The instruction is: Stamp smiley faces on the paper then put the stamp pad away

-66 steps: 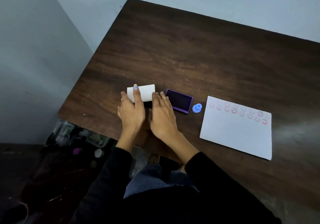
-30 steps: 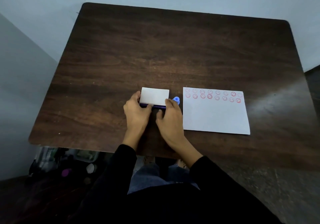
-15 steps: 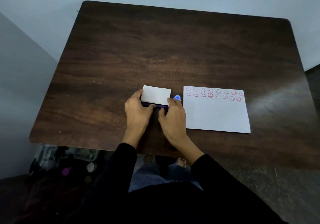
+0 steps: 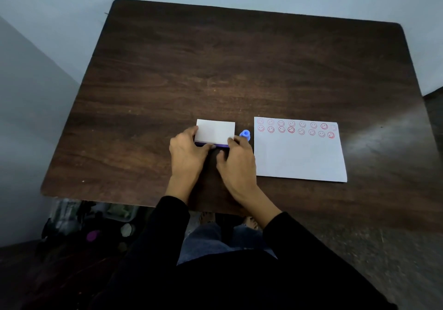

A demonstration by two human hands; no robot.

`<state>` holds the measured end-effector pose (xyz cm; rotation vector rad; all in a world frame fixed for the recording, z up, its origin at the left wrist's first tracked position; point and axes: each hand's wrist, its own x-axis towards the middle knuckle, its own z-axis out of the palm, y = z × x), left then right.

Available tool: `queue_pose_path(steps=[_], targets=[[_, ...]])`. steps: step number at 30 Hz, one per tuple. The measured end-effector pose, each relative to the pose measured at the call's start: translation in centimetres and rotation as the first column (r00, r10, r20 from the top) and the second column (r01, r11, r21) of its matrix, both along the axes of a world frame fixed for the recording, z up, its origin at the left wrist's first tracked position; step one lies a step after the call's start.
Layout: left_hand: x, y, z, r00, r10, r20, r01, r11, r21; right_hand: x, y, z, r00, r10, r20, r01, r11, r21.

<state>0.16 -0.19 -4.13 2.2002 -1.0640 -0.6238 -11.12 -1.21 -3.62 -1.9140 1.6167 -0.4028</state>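
The stamp pad lies near the table's front edge, its white lid down over a purple base that shows only as a thin strip at the front. My left hand grips its left end and my right hand grips its right front corner. A small blue stamp stands between the pad and the paper, just behind my right fingers. The white paper lies to the right, with two rows of red smiley faces along its far edge.
The dark wooden table stands in a corner against pale walls. Below its front left edge, clutter sits on the floor. My knees and feet show under the front edge.
The white lid, held apart from the open purple pad 2.2 s ago, now sits on top of it. Over the last second both hands have stayed on the pad's ends.
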Motion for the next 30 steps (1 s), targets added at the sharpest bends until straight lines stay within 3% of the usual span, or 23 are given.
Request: queue_pose_path(steps=[6,13,30], targets=[[-0.2,0.1,0.0,1.0,-0.009,0.0,0.009,1.0,-0.009,-0.2,0.2,-0.2,1.0,-0.003,0.017,0.004,0.998,-0.055],[-0.4,0.1,-0.1,1.0,-0.02,0.011,0.02,1.0,-0.002,-1.5,-1.5,0.2,0.983,-0.14,0.116,0.163,0.96,-0.226],[-0.8,0.0,0.3,0.997,-0.05,0.066,0.046,0.997,0.061,-3.3,-2.7,-0.8,0.982,-0.099,0.16,0.125,0.979,-0.161]])
